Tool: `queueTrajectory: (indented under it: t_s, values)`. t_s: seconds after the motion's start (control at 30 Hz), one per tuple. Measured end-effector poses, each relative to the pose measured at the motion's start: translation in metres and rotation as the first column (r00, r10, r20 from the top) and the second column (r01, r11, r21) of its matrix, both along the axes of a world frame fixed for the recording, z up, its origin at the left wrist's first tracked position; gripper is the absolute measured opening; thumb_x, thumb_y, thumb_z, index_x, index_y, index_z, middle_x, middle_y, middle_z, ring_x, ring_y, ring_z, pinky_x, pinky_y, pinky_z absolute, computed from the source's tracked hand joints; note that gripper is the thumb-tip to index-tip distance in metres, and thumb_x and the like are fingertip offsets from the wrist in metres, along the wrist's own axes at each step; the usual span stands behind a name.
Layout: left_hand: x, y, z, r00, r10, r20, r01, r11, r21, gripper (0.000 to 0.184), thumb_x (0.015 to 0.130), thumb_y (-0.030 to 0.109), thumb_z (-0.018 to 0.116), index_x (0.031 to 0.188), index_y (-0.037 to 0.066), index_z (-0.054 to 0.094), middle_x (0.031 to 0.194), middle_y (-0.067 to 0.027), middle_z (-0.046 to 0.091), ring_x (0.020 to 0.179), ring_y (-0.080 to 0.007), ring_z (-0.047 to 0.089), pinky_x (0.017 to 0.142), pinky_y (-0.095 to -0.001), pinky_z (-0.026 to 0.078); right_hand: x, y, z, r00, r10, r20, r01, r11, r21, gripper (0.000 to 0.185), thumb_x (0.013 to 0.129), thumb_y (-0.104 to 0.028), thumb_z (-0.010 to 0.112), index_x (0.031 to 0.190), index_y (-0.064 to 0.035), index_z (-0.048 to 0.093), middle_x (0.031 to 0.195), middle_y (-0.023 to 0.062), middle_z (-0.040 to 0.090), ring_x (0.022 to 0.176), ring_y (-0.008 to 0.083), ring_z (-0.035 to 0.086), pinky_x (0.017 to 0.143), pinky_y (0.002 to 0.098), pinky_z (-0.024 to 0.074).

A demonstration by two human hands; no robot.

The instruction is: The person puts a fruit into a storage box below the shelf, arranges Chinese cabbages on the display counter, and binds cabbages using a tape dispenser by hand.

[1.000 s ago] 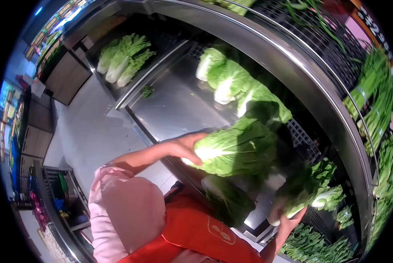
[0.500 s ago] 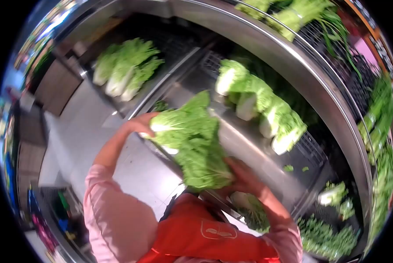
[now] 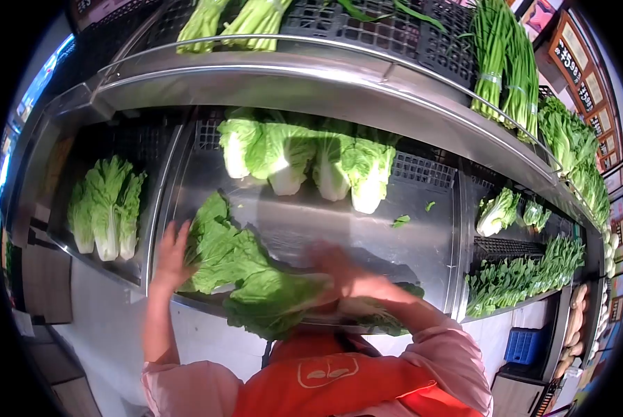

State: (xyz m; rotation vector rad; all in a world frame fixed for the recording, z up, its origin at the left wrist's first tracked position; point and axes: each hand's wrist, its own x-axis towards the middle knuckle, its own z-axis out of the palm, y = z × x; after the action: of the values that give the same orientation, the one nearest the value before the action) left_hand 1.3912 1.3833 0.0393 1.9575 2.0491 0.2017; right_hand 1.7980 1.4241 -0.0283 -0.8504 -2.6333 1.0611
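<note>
A leafy Chinese cabbage (image 3: 218, 247) lies at the front left of the steel display bay. My left hand (image 3: 173, 256) is at its left side, fingers spread, with the thumb side close to the leaves. A second Chinese cabbage (image 3: 266, 299) lies across the bay's front edge, its leaves hanging toward the red apron. My right hand (image 3: 343, 274) is at the pale end of this second cabbage. Motion smears its fingers, so their grip on it is unclear. Behind, several Chinese cabbages (image 3: 284, 163) stand in a row against a black crate.
Three leafy heads (image 3: 109, 212) rest in the left bay behind a metal divider (image 3: 162, 208). Greens (image 3: 527, 274) fill the right bay. A steel rail (image 3: 325, 42) curves above, below bundled stalks (image 3: 256, 24). Leaf scraps (image 3: 400, 221) lie on the steel. More greens (image 3: 388, 316) sit under my right forearm.
The view has turned toward the bay. The two cabbages, held between both hands before, are now down at the bay's front left. My left hand has come off with its fingers spread.
</note>
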Motion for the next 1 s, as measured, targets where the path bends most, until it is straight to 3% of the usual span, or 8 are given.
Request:
queueTrajectory:
  t_s: [0.1,0.17,0.2,0.23,0.3,0.57,0.63,1.0]
  values:
    - [0.091,0.044,0.004,0.901,-0.177,0.396,0.122,0.980,0.160,0.081,0.068,0.013,0.075,0.138,0.008,0.034,0.138,-0.0183,0.038,0.130,-0.0305,0.033,0.107,-0.0412,0.029,0.054,0.048,0.010,0.718,-0.602,-0.350,0.655,0.754,0.048,0.089,0.072,-0.030,0.075,0.138,0.0010,0.023,0.131,0.0245,0.040,0.118,0.0332,0.044,0.099,0.0403,0.0371]
    - [0.156,0.082,-0.014,0.680,0.040,0.732,0.074,0.990,-0.123,0.075,0.078,0.025,0.070,0.138,0.005,0.031,0.136,-0.0184,0.040,0.124,-0.0324,0.040,0.102,-0.0395,0.036,0.094,0.096,-0.020,0.488,-0.797,-0.356,0.864,0.498,0.071,0.090,0.073,-0.025,0.077,0.138,0.0040,0.022,0.126,0.0214,0.047,0.112,0.0272,0.051,0.094,0.0343,0.0427]
    - [0.181,0.119,-0.061,-0.159,0.433,0.888,-0.016,0.898,-0.440,0.078,0.079,0.027,0.070,0.139,0.001,0.028,0.135,-0.0209,0.041,0.122,-0.0335,0.043,0.100,-0.0390,0.038,0.092,0.107,0.004,0.280,-0.904,-0.323,0.754,0.415,-0.509,0.094,0.070,-0.027,0.079,0.138,0.0043,0.022,0.119,0.0188,0.053,0.106,0.0268,0.054,0.091,0.0329,0.0445]
    - [0.211,0.130,-0.060,0.514,0.073,0.855,0.025,0.995,-0.100,0.079,0.079,0.027,0.070,0.139,-0.001,0.027,0.133,-0.0236,0.042,0.120,-0.0323,0.045,0.099,-0.0369,0.039,0.092,0.122,0.001,0.270,-0.905,-0.329,0.773,0.407,-0.486,0.091,0.070,-0.025,0.078,0.136,0.0054,0.025,0.117,0.0187,0.054,0.105,0.0264,0.054,0.090,0.0326,0.0446]
    - [0.258,0.163,-0.075,0.225,0.111,0.968,-0.065,0.993,-0.099,0.049,0.076,0.017,0.074,0.112,-0.002,0.049,0.107,-0.0133,0.057,0.097,-0.0180,0.055,0.083,-0.0287,0.045,0.091,0.141,0.003,0.318,-0.881,-0.349,0.717,0.465,-0.519,0.086,0.069,-0.024,0.079,0.131,0.0064,0.029,0.115,0.0188,0.055,0.104,0.0258,0.055,0.089,0.0326,0.0449]
    - [0.317,0.221,-0.127,0.403,0.288,0.869,-0.538,0.842,-0.030,0.095,0.061,0.015,0.085,0.130,-0.007,0.024,0.121,-0.0213,0.050,0.107,-0.0291,0.052,0.089,-0.0340,0.045,0.086,0.187,-0.034,0.351,-0.847,-0.398,0.786,0.498,-0.366,0.109,0.050,-0.034,0.084,0.132,0.0042,0.023,0.122,0.0232,0.047,0.115,0.0331,0.048,0.095,0.0367,0.0418]
    - [0.328,0.211,-0.080,0.323,0.367,0.872,-0.509,0.845,-0.167,0.112,0.056,0.012,0.086,0.136,-0.013,0.011,0.130,-0.0276,0.040,0.116,-0.0316,0.046,0.095,-0.0338,0.042,0.088,0.187,-0.036,0.362,-0.872,-0.329,0.805,0.470,-0.362,0.113,0.048,-0.036,0.084,0.133,0.0043,0.021,0.125,0.0246,0.044,0.118,0.0354,0.045,0.098,0.0371,0.0393]
    - [0.345,0.155,-0.050,0.165,0.187,0.968,-0.214,0.965,-0.150,0.069,0.065,0.002,0.078,0.121,-0.005,0.038,0.107,-0.0168,0.059,0.094,-0.0242,0.060,0.081,-0.0343,0.051,0.142,0.121,0.033,0.411,-0.876,-0.252,0.790,0.481,-0.380,0.111,0.047,-0.031,0.087,0.134,0.0021,0.026,0.122,0.0208,0.050,0.109,0.0314,0.053,0.091,0.0370,0.0463]
